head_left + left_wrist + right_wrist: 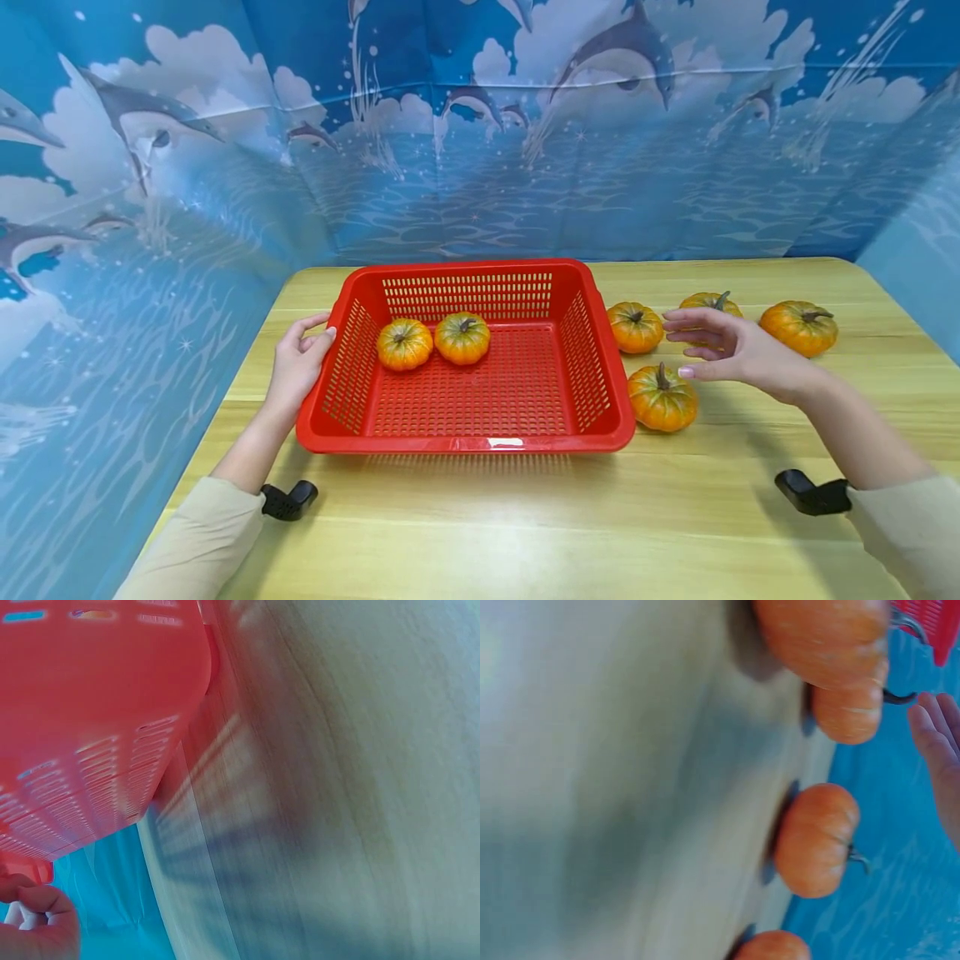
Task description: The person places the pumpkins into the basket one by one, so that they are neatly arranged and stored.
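A red plastic basket (465, 444) with slotted walls stands on the table, two small orange pumpkins (405, 344) side by side toward its back left. My left hand (298, 360) grips the basket's left rim, thumb on the edge; in the left wrist view the curled fingers (46, 907) show at the lower left corner. To the right of the basket, my right hand (731, 350) hovers over several more pumpkins, fingers loosely extended and holding nothing. Nearest to it are a front pumpkin (663, 400) and one partly hidden behind the hand, a back pumpkin (708, 302).
Another pumpkin (634, 327) sits close by the basket's right wall, and one more pumpkin (798, 327) lies farther right. A light wooden table (525, 533) carries everything. Blue dolphin-print cloth (480, 183) hangs behind the table and along both sides.
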A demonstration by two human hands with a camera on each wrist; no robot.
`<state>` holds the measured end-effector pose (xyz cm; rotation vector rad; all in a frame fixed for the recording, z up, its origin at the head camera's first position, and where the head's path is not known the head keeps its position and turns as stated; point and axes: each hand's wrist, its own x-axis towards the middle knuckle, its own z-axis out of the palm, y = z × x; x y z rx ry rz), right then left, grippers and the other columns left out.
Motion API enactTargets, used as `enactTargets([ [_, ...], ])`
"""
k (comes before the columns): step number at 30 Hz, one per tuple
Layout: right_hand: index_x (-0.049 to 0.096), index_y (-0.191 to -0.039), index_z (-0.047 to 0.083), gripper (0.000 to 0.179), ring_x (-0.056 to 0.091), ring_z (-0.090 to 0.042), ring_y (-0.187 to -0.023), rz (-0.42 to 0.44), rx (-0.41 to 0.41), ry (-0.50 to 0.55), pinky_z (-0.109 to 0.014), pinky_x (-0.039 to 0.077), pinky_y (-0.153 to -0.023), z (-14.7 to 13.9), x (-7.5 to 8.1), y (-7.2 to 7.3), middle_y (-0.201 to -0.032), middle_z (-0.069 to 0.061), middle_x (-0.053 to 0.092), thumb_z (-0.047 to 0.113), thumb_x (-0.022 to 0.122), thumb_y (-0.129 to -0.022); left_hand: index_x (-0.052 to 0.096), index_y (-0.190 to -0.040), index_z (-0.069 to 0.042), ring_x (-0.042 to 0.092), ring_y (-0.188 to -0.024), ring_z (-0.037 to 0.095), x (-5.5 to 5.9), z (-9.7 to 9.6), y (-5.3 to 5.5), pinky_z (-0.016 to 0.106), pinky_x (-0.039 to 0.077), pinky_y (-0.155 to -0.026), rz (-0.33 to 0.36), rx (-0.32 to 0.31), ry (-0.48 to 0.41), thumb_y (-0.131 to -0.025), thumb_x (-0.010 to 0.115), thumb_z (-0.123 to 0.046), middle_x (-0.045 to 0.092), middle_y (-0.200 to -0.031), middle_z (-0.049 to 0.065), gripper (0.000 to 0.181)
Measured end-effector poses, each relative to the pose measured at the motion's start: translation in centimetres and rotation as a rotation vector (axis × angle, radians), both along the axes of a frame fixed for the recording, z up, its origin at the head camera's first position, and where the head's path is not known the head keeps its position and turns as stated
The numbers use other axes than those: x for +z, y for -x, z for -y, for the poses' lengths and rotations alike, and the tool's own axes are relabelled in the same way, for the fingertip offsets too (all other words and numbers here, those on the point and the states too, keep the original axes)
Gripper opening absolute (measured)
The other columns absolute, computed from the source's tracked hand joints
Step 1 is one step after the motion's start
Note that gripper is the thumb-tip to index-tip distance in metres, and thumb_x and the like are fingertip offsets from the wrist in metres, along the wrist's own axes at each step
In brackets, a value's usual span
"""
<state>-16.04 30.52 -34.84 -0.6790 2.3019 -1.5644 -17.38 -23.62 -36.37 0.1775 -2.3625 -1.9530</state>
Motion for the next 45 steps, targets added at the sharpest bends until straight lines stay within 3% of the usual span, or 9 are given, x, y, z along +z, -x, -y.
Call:
enactTargets([
  [9,0.031,-0.138,-0.005,0.059,0.05,-0.005,-0.116,0.049,0.027,-0.002,-0.019,0.046,-0.089,-0.3,-2.2,-0.3,-0.13,0.002,0.049,-0.004,0.06,-0.086,0.041,-0.133,-0.006,0.063,-0.066,0.008,-0.2,0.0,0.0,0.024,0.055,-0.061,0.004,0.013,0.011,-0.096,0.052,-0.026,0.06,-0.084,-0.002,0.044],
  [17,0.032,-0.139,-0.002,0.064,0.044,0.005,-0.117,0.054,0.022,-0.101,-0.013,0.04,-0.09,-0.5,-3.7,-0.7,-0.138,-0.016,0.041,0.003,0.066,-0.084,0.042,-0.134,-0.006,0.062,-0.066,0.008,0.0,0.0,-0.1,0.024,0.054,-0.06,-0.002,0.007,0.015,-0.095,0.053,-0.027,0.06,-0.081,-0.004,0.045],
  [23,0.034,-0.14,0.0,0.068,0.038,0.012,-0.117,0.057,0.027,-0.12,-0.01,0.036,-0.091,-0.4,-4.5,-0.9,-0.14,-0.025,0.035,0.005,0.069,-0.082,0.043,-0.133,-0.006,0.063,-0.066,0.008,0.0,0.1,-0.1,0.024,0.055,-0.059,-0.005,0.007,-0.002,-0.095,0.054,-0.026,0.061,-0.083,-0.003,0.044],
  [45,0.04,-0.138,0.005,0.069,0.034,0.014,-0.116,0.031,0.01,-0.168,-0.012,0.039,-0.089,-0.2,-5.5,-0.6,-0.137,-0.01,0.042,0.009,0.074,-0.078,0.041,-0.133,-0.007,0.063,-0.067,0.009,-0.2,0.0,0.1,0.025,0.055,-0.06,-0.012,0.001,-0.02,-0.095,0.053,-0.025,0.06,-0.084,-0.002,0.044],
])
